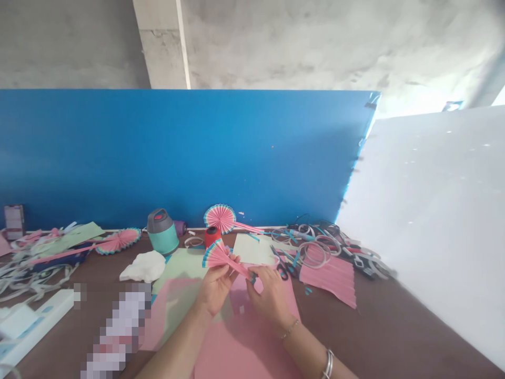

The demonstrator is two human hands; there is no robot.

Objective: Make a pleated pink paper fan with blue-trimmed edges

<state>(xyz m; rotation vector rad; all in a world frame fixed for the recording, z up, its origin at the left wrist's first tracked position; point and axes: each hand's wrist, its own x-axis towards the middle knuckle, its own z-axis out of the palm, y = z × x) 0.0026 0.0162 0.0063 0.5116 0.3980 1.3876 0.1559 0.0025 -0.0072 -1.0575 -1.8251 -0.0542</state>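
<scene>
Both my hands hold one pleated pink paper fan (219, 256) with a teal edge, above the brown table (386, 331). My left hand (216, 287) pinches the spread, fanned end. My right hand (269, 292) pinches the narrow folded end of the same fan. Below them lie flat pink paper sheets (244, 342) and a pale green sheet (181, 266). A bracelet and bangles show on my right wrist.
A blue board (177, 152) stands along the table's back, a white board (434, 221) at the right. Around lie finished fans (220, 218) (118, 240), a teal bottle (162, 231), a red spool (212, 235), scissors (281, 266), a pleated pink sheet (331, 276), paper strips and tape rings.
</scene>
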